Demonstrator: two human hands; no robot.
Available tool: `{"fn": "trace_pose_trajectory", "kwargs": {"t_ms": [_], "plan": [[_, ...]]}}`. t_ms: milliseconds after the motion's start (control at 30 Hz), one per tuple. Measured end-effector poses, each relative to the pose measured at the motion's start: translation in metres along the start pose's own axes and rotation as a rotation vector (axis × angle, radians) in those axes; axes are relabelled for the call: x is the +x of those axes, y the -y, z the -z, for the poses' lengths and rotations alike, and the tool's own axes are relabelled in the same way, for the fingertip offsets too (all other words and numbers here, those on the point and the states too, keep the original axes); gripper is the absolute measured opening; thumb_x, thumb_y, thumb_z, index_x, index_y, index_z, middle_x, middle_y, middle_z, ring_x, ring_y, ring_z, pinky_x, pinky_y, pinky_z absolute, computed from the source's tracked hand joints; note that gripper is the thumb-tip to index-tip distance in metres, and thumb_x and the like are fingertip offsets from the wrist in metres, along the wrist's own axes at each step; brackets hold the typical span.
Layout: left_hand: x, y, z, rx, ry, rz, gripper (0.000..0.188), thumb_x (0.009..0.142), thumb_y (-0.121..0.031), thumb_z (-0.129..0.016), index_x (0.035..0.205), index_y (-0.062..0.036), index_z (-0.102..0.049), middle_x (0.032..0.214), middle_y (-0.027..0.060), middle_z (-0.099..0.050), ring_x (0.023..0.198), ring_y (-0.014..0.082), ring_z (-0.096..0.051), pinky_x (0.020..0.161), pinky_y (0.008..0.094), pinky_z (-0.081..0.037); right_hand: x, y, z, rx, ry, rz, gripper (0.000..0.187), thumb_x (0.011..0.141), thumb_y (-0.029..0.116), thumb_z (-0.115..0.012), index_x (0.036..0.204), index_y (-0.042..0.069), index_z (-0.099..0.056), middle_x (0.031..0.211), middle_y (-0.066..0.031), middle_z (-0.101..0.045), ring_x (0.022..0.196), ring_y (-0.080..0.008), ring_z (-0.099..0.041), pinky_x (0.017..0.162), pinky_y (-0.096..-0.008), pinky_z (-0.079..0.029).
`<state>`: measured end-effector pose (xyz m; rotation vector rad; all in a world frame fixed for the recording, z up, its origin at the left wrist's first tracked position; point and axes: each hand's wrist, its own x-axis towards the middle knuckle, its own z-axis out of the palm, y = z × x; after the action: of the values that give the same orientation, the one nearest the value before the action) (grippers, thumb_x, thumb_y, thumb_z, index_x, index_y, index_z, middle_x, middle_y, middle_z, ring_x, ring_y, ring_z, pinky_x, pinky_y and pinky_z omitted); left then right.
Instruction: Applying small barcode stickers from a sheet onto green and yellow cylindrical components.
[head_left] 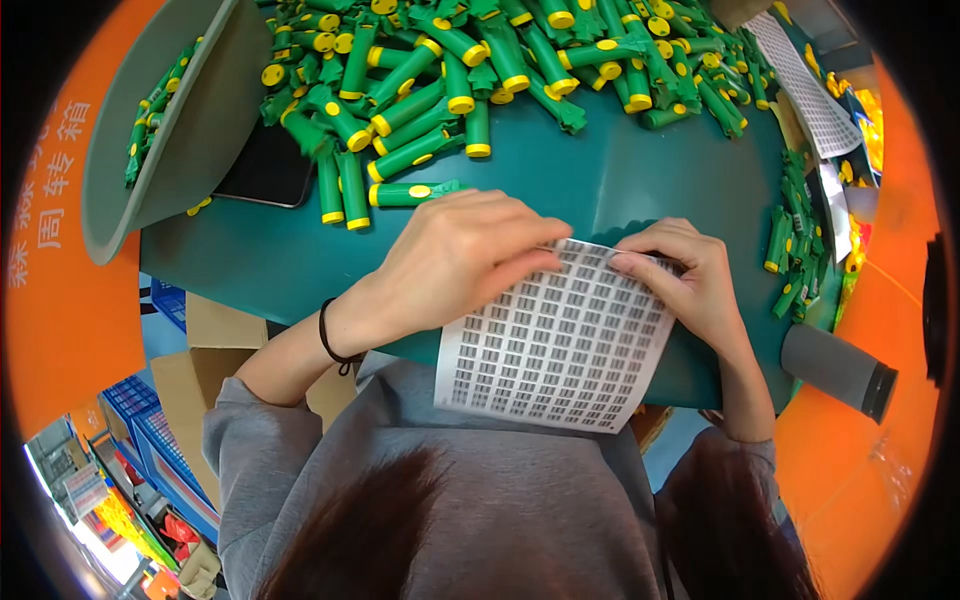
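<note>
Over the near edge of the green table (690, 165), a white label sheet (555, 345) slopes down toward the person's lap, its face covered in rows of small dark printed blocks. At the sheet's upper right corner, the right hand (700, 268) grips it narrowly, thumb on the printed face and the other fingers curled beyond the edge. Toward the upper left of the sheet is the left hand (470, 248), thumb and forefinger close together at the top edge (whether they pinch the paper or a label, I cannot tell). A black band (323, 330) circles that wrist.

Beyond the sheet lies a large heap of green pieces (415, 115) with yellow ends, the nearest of them just past the left hand. Farther to the sheet's left stand a grey-green basin (190, 120) and, partly behind its rim, a dark flat object (275, 175). Well to the sheet's right are a smaller cluster of green pieces (795, 240) and, nearer the person, a grey cylinder (828, 365) with a black end, lying on its side.
</note>
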<state>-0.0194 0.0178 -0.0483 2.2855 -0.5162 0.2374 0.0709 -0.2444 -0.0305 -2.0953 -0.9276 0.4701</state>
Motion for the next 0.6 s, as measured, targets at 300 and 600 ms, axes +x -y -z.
{"fn": "trace_pose_trajectory", "kwargs": {"t_ms": [300,600], "plan": [[0.016,0.011,0.005,0.017,-0.008,0.205,0.024,0.082,-0.017,-0.079,0.104,-0.0068,-0.074,0.095,0.0074,-0.072,0.093,0.0254,-0.066,0.083,0.0375,-0.052,-0.028,-0.035,-0.009,0.622,-0.206,-0.367,0.015,0.093,0.006,-0.071,0.105,-0.004,-0.072,0.089,-0.0026,-0.071,0.081,-0.0065,-0.064,0.072,-0.0217,-0.051],[0.042,-0.004,-0.054,0.199,-0.227,-0.223,0.038,0.078,-0.012,-0.079,0.115,-0.0107,-0.073,0.120,0.0056,-0.067,0.107,0.0284,-0.061,0.088,0.0410,-0.049,-0.032,-0.030,-0.026,0.690,-0.111,-0.317,0.032,0.110,0.023,-0.049,0.125,-0.003,-0.060,0.107,-0.0043,-0.067,0.097,-0.0065,-0.061,0.084,-0.0220,-0.049]]}}
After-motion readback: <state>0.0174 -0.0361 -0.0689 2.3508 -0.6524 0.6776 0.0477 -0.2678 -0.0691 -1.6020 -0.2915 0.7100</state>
